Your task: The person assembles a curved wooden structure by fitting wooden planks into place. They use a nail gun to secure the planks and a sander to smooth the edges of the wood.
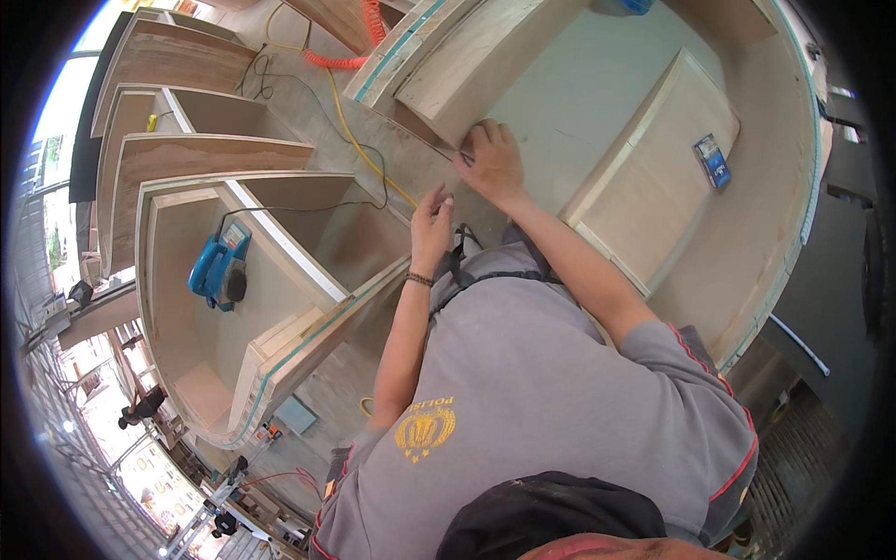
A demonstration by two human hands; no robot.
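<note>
The largest thing by me is the curved wooden cabinet (770, 103) at my right, open side up; the other cabinet (177, 261) lies at my left. Inside the right one, along its far-left side, runs the boxed ledge (495, 61), and its near end is where I'm working. My right hand (495, 163) has bent fingers against that corner; I cannot tell whether they pinch anything. My left hand (432, 224) hangs between the cabinets, fingers loosely spread, nothing visible in it. I'd feel this corner with light fingertips, go slowly along the joint, and watch for splinters. The blue power tool (219, 271) rests in the left cabinet, any label unreadable. Smaller are my chest emblem (425, 431), yellow with lettering above, and a printed blue pack (712, 161).
</note>
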